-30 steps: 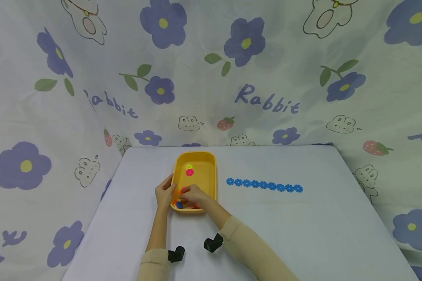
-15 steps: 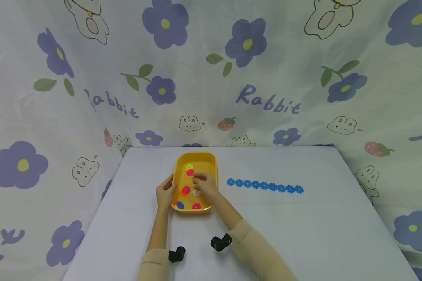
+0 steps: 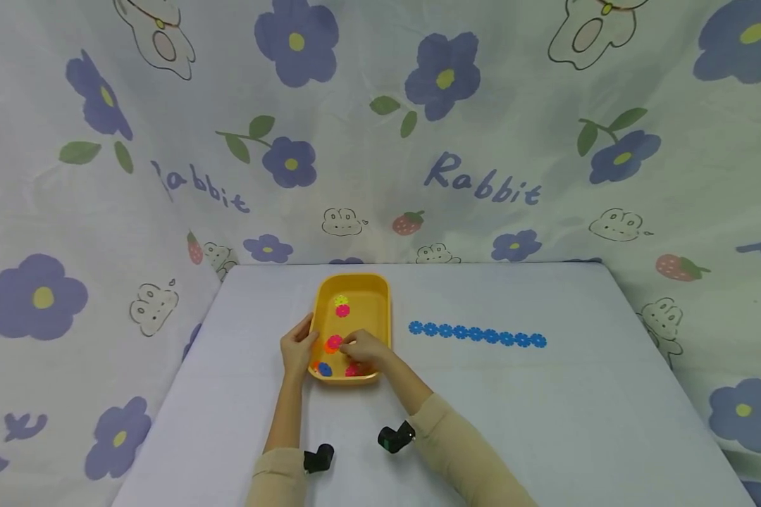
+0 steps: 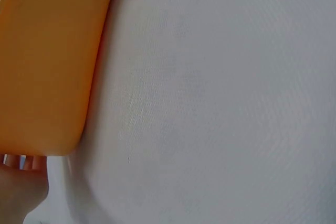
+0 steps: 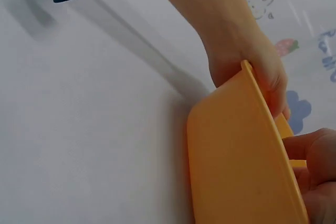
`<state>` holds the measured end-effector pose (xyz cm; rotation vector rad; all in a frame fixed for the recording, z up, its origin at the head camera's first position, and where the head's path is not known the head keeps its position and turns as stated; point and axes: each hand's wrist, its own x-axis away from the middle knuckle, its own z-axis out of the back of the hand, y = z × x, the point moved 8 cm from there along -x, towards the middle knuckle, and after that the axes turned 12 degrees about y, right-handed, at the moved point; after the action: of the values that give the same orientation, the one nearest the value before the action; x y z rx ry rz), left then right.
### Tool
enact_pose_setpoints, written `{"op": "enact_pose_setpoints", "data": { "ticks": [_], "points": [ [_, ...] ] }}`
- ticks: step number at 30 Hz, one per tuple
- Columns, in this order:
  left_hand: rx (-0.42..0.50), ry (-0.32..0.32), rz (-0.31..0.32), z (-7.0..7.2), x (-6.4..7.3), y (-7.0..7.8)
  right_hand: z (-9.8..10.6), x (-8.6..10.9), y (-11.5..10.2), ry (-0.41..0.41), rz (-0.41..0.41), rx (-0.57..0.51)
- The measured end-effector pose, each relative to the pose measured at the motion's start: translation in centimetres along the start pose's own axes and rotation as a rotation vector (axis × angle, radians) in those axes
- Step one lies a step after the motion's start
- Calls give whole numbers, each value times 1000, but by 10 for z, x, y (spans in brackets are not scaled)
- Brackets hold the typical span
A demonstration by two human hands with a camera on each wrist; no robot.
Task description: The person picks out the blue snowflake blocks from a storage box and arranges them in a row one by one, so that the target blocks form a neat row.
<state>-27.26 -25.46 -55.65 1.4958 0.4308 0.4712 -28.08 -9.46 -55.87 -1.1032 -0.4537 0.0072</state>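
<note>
My left hand (image 3: 297, 346) grips the left rim of a yellow tray (image 3: 385, 303), thumb over the edge and fingers along the outer wall. Inside the tray, my right hand (image 3: 366, 350) bends its fingers low beside a pink flower-shaped piece (image 3: 335, 341) lying over an orange one (image 3: 329, 348). Whether those fingertips pinch anything is hidden. Toward the tray's near end lie a blue flower piece (image 3: 325, 370) and a partly covered pink piece (image 3: 351, 370). A yellow-green piece (image 3: 341, 301) and another pink piece (image 3: 342, 310) lie farther back.
Right of the tray, a row of several blue flower pieces (image 3: 476, 334) runs edge to edge on the white tabletop (image 3: 545, 415). A patterned cloth (image 3: 380, 162) hangs behind and at the sides. Black wrist cameras (image 3: 396, 437) jut from the sleeves.
My right hand lifted from the near end toward the tray's middle, then came back down slightly nearer. A white piece seen half a second ago is now covered. The left hand stays put.
</note>
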Motion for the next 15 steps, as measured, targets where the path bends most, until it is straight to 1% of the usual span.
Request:
{"op": "enact_pose_setpoints", "data": {
  "ticks": [3, 5, 7, 9, 10, 12, 14, 15],
  "points": [
    [-3, 6, 0, 1, 1, 1, -8, -4, -1, -30, 11, -94],
    [4, 15, -6, 2, 1, 2, -10, -6, -4, -36, 48, -135],
    [12, 18, -11, 2, 1, 3, -10, -8, -9, -22, 100, -157],
    [21, 16, -14, 1, 0, 3, -11, -8, -13, -16, 129, -186],
    [24, 15, -16, 1, 0, 3, -12, -7, -14, -27, 138, -202],
    [30, 11, -12, 0, 0, 3, -17, -5, -15, -76, 135, -231],
    [35, 8, -10, 0, 0, 2, -25, -2, -15, -149, 129, -224],
    [38, 7, -12, 0, 0, 2, -29, 0, -16, -182, 140, -206]
  ]
}}
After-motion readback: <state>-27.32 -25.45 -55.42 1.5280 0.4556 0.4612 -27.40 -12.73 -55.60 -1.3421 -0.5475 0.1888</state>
